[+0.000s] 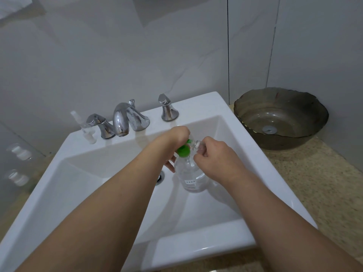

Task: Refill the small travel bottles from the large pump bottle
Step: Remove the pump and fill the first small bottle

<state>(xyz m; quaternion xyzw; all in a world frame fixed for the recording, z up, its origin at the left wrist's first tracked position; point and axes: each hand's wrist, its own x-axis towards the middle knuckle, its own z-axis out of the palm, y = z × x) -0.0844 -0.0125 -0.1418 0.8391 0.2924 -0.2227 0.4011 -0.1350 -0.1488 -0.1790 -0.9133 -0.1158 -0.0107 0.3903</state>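
A large clear pump bottle (191, 176) with a green pump head (183, 150) stands inside the white sink basin (110, 173), near the drain. My left hand (174, 140) rests on top of the green pump, fingers curled over it. My right hand (214, 158) pinches a small clear travel bottle (197, 145) and holds its mouth against the pump's nozzle. A small clear spray bottle (77, 119) and a small white cap piece (90, 137) stand on the sink's back left ledge.
A chrome faucet (125, 118) with two handles (101, 126) (168, 108) lines the back ledge. A dark glass bowl (280, 118) sits on the speckled counter (314, 183) at right. Pale small bottles (19, 152) appear faintly at far left.
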